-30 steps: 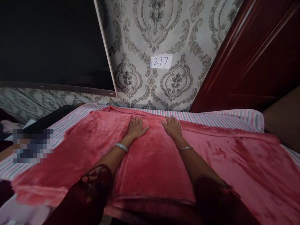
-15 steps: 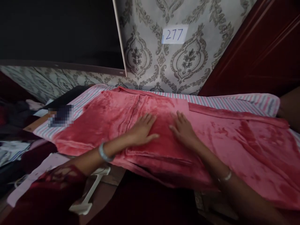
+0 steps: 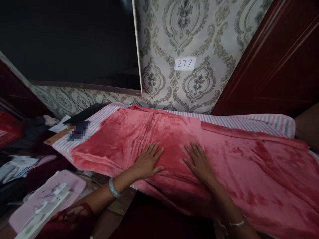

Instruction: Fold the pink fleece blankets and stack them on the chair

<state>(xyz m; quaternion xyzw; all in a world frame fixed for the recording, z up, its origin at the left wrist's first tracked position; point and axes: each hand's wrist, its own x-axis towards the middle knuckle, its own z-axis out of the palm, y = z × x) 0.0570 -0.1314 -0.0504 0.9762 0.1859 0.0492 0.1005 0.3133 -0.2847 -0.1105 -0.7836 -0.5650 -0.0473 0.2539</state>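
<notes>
A pink-red plush blanket (image 3: 249, 162) lies spread over a striped sheet (image 3: 249, 123) on a raised surface against the wall. My left hand (image 3: 147, 161) rests flat on the blanket near its front edge, fingers stretched out and apart. My right hand (image 3: 198, 161) lies flat beside it, fingers spread, palm down on the folded layer. Each wrist wears a bangle. Neither hand holds anything.
A patterned wall carries a paper label reading 277 (image 3: 184, 63). A dark screen (image 3: 69, 43) hangs at upper left, a dark red wooden panel (image 3: 274, 63) at right. A pink box with white items (image 3: 45, 199) and cluttered clothes (image 3: 17, 166) sit at lower left.
Both hands have slid back from the blanket's far edge toward its near edge, staying flat. The view has shifted right and back, showing more of the floor clutter at left.
</notes>
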